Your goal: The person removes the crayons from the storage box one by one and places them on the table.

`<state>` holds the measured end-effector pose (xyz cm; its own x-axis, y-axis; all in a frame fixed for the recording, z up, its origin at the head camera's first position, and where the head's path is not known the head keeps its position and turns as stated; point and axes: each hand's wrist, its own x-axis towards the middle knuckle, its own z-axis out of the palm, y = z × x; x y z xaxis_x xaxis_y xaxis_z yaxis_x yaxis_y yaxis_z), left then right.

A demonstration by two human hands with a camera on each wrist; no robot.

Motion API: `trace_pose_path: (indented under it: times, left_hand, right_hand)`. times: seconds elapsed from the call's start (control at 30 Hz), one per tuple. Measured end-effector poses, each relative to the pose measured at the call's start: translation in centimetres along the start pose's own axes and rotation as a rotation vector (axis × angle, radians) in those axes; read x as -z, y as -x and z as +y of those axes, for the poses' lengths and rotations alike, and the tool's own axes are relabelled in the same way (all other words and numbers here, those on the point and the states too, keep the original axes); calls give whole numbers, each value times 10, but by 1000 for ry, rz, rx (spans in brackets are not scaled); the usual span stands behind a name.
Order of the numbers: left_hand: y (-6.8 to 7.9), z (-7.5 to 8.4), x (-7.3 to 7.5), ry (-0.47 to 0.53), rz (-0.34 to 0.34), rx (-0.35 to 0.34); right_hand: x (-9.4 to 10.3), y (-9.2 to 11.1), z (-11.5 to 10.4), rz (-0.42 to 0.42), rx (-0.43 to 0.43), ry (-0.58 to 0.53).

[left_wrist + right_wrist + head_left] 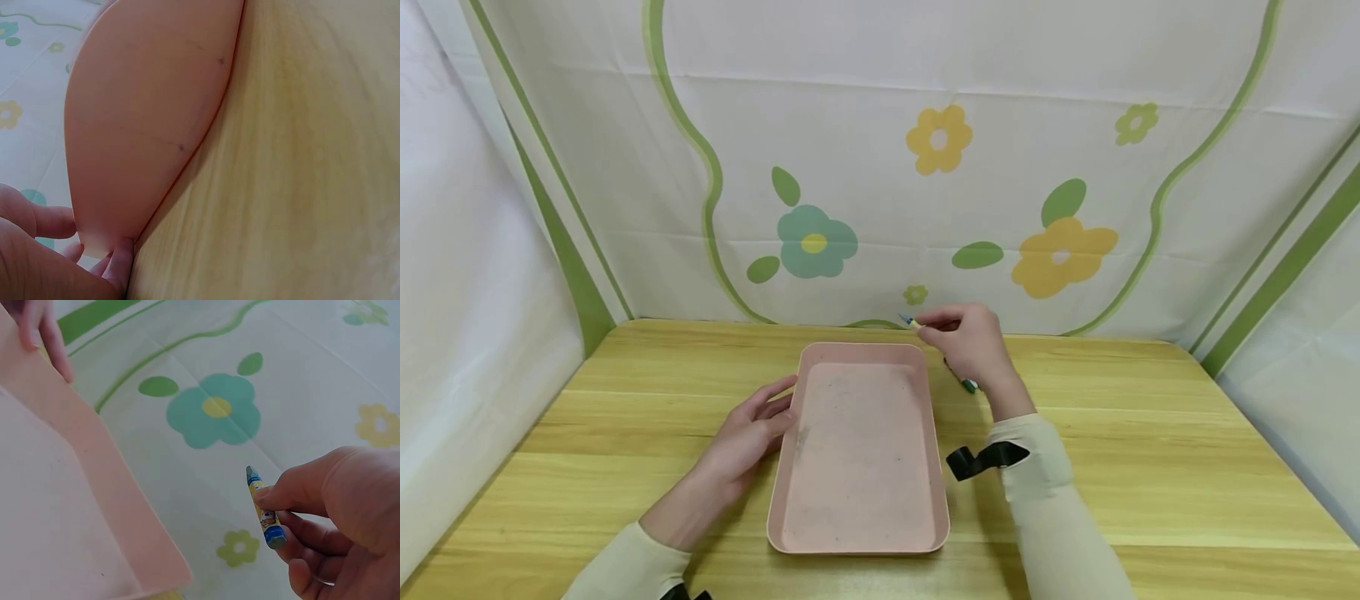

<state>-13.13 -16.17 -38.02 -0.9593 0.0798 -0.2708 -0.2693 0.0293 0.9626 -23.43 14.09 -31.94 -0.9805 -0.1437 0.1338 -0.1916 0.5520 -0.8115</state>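
A shallow pink tray (857,533) lies on the wooden table, its inside marked with small dark specks. My left hand (748,433) holds the tray's left side, thumb at the rim and fingers against the outer wall. In the left wrist view, those fingers reach down the wall (156,112) close to the tabletop. Beyond the tray's far right corner, my right hand (966,337) pinches a crayon (265,509) between thumb and fingers. The crayon has a yellow-and-blue wrapper and a blue-green tip. Below that hand, partly hidden by it, lies a green-ended stick (970,386).
The wooden table (1112,467) ends at a white cloth backdrop (865,50) printed with flowers and green lines. White cloth also hangs at both sides. A black strap (988,460) sticks out from the right sleeve beside the tray.
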Motion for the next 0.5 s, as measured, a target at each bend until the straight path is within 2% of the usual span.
trace_pose_path:
  times: [0.5]
  left_hand:
    - [0, 0, 0, -9, 2, 3]
  right_hand:
    - [47, 3, 28, 114, -52, -38]
